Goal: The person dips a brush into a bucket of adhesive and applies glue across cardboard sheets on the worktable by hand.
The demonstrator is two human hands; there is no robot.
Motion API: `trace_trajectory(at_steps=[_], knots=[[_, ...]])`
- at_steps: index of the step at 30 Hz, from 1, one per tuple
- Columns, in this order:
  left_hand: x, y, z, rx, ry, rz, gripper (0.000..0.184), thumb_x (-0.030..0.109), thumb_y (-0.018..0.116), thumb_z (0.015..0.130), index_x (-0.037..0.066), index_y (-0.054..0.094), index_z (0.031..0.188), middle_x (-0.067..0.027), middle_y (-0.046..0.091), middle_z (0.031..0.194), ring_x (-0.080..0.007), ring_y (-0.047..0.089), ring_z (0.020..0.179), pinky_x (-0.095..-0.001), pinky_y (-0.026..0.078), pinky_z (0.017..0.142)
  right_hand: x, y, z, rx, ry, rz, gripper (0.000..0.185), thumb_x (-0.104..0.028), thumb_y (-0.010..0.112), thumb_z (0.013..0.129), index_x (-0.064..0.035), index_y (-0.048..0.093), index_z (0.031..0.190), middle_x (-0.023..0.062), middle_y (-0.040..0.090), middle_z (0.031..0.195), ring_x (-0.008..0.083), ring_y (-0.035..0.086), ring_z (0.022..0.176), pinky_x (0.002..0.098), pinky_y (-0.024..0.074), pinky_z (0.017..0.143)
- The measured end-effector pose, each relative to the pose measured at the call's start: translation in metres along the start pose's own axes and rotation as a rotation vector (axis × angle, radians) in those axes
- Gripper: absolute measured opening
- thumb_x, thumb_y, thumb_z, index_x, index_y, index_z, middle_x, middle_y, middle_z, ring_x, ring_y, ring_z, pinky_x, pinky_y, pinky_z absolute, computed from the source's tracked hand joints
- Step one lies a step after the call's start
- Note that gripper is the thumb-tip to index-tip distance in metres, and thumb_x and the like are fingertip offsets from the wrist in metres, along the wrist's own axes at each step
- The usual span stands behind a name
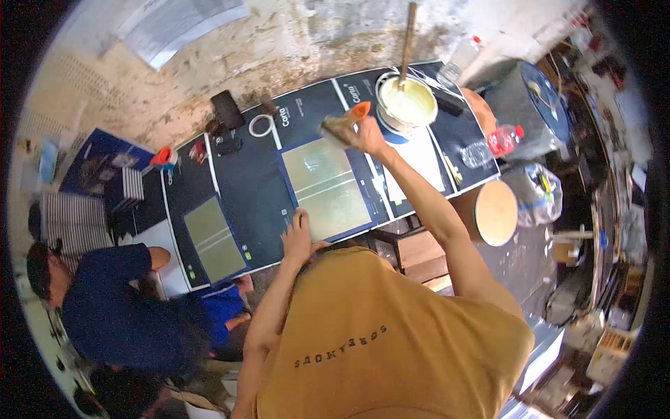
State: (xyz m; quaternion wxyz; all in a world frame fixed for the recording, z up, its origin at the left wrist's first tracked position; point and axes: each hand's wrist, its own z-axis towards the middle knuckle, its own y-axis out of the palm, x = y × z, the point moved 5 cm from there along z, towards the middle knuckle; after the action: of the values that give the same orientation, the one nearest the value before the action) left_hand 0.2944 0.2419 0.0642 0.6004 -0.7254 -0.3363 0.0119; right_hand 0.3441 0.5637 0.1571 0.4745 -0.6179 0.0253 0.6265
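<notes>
My right hand [368, 137] is closed around a wide brush [340, 130] with an orange handle. The brush is blurred and sits at the far edge of a greenish-beige coated sheet [326, 185] with a dark blue border. Lighter stripes cross the sheet's middle. My left hand [298, 239] lies at the sheet's near left corner, fingers stretched out and thumb apart. Just beyond my right hand stands a white bucket [385, 115] of pale cream liquid, with a wooden stick [408, 42] upright in it. A second, similar coated sheet [216, 239] lies farther left.
The table [251, 174] has a dark printed covering. On it are a tape roll [260, 126], a plastic bottle with a red label [504, 142] and white paper [415, 174]. A person in a dark blue shirt [118, 307] is at the left. A round-topped stool [496, 213] stands right.
</notes>
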Motion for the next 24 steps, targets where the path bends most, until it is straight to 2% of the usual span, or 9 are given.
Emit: trace_trajectory(at_steps=[1,3,6,9,12,13,15,22,24], knots=[[0.000,0.000,0.000,-0.010,-0.024,-0.005,0.112,0.051,0.085,0.063,0.004,0.030,0.149,-0.0109,0.025,0.156,-0.0424,0.051,0.122,-0.0626,0.044,0.093,0.002,0.015,0.001,-0.068,-0.266,-0.016,0.024,-0.024,0.071,0.083,-0.0062,0.067,0.098,0.0170,0.067,0.091,0.0392,0.066,0.083,0.0459,0.0529,0.073],[-0.002,0.001,-0.002,-0.020,-0.059,0.002,0.113,0.050,0.086,0.063,0.006,0.029,0.150,-0.0086,0.024,0.158,-0.0422,0.051,0.121,-0.0622,0.044,0.094,0.027,0.052,0.007,-0.284,-0.352,-0.183,0.029,-0.030,0.072,0.082,-0.0060,0.068,0.098,0.0183,0.068,0.097,0.0369,0.068,0.085,0.0456,0.0536,0.074],[-0.001,0.001,-0.001,-0.027,-0.090,0.007,0.113,0.048,0.086,0.063,0.009,0.028,0.151,-0.0056,0.020,0.161,-0.0410,0.051,0.120,-0.0618,0.045,0.094,0.089,0.055,0.062,-0.385,-0.027,-0.560,0.029,-0.036,0.067,0.087,-0.0078,0.069,0.096,0.0212,0.069,0.095,0.0402,0.067,0.089,0.0460,0.0540,0.074],[0.003,0.001,-0.007,-0.069,-0.141,-0.022,0.113,0.046,0.087,0.063,0.012,0.027,0.153,-0.0035,0.018,0.162,-0.0396,0.051,0.121,-0.0614,0.045,0.094,0.057,0.022,0.096,0.011,-0.302,-0.600,0.034,-0.039,0.070,0.082,-0.0078,0.069,0.096,0.0203,0.068,0.087,0.0364,0.067,0.074,0.0464,0.0537,0.067],[0.003,-0.004,-0.001,-0.069,-0.177,-0.028,0.113,0.045,0.087,0.063,0.014,0.027,0.153,-0.0023,0.018,0.162,-0.0385,0.052,0.120,-0.0607,0.046,0.094,-0.006,0.010,0.075,-0.203,-0.394,-0.277,0.029,-0.033,0.068,0.085,-0.0098,0.067,0.102,0.0197,0.067,0.084,0.0372,0.066,0.076,0.0468,0.0531,0.070],[0.002,-0.004,-0.002,-0.064,-0.180,-0.034,0.113,0.045,0.087,0.063,0.015,0.027,0.153,-0.0020,0.018,0.162,-0.0384,0.052,0.120,-0.0605,0.046,0.094,0.011,0.034,0.072,-0.362,-0.303,-0.120,0.028,-0.026,0.070,0.084,-0.0087,0.067,0.105,0.0191,0.068,0.097,0.0375,0.067,0.091,0.0442,0.0525,0.082],[0.001,0.001,-0.007,-0.064,-0.178,-0.045,0.113,0.045,0.087,0.062,0.016,0.027,0.153,-0.0019,0.018,0.162,-0.0386,0.052,0.120,-0.0604,0.046,0.093,0.024,0.077,0.047,-0.647,-0.419,-0.047,0.027,-0.025,0.070,0.083,-0.0093,0.068,0.104,0.0170,0.068,0.099,0.0368,0.066,0.092,0.0424,0.0533,0.082],[-0.003,0.003,-0.009,-0.007,-0.161,0.006,0.114,0.048,0.087,0.060,0.017,0.028,0.154,-0.0054,0.016,0.163,-0.0391,0.046,0.125,-0.0624,0.042,0.097,0.030,0.089,0.125,-0.133,-0.491,-0.287,0.021,-0.026,0.068,0.084,-0.0062,0.068,0.092,0.0224,0.067,0.083,0.0411,0.065,0.078,0.0468,0.0533,0.071],[-0.004,0.003,-0.009,0.004,-0.164,0.028,0.115,0.051,0.086,0.060,0.017,0.028,0.154,-0.0067,0.016,0.163,-0.0383,0.044,0.126,-0.0623,0.040,0.099,-0.019,0.097,0.104,-0.446,-0.509,-0.033,0.024,-0.027,0.069,0.084,-0.0057,0.067,0.093,0.0209,0.068,0.085,0.0405,0.065,0.079,0.0450,0.0534,0.071]])
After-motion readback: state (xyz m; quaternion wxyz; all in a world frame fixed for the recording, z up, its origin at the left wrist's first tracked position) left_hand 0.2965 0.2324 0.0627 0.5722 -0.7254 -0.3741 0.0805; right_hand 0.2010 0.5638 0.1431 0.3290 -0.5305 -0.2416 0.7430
